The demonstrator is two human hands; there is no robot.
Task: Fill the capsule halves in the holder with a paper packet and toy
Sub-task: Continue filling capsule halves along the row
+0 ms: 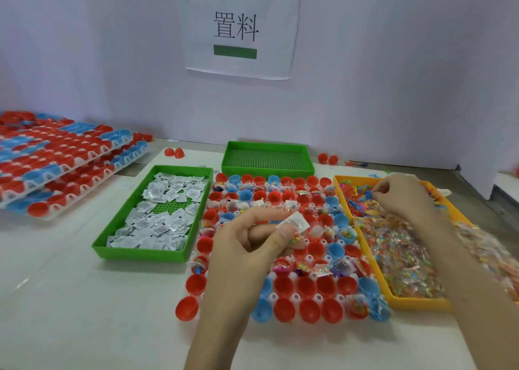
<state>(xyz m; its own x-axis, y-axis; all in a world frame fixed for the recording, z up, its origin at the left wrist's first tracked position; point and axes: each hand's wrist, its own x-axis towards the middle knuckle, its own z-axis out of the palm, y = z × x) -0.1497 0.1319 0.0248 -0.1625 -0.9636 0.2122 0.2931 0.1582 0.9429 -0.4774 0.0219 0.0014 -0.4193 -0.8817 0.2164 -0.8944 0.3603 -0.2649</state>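
- Forearms reach in over the counter's near edge in the head view. The left hand (252, 237) hovers above the middle of the holder (271, 296), thumb and fingers pinching a small whitish packet (295, 222). It looks poised to drop the packet into a cup.
- Set centrally by the near edge, the holder lies within reach of both hands. Its red and blue capsule halves (306, 287) stand mouth-up so fillings can simply fall in. Many far and middle cups already show packets or toys, while the two nearest rows look mostly unfilled, so the job appears well under way.
- Just beside the holder's left side, a green tray (146, 253) keeps loose paper packets (157, 215) spread for quick one-handed picking.
- On the holder's other side, toward the counter's right edge, the right hand (398, 195) dips into the far part of a yellow tray (415, 303). Its fingers are curled down among small coloured toys (356, 198); whether one is gripped cannot be told.
- Clear bead packets (398, 257) fill the yellow tray's nearer part.
- Stacked holders (64, 167) of capsule halves wait toward the far-left corner. A second green tray (266, 144) sits by the far edge, below a wall sign (238, 30).
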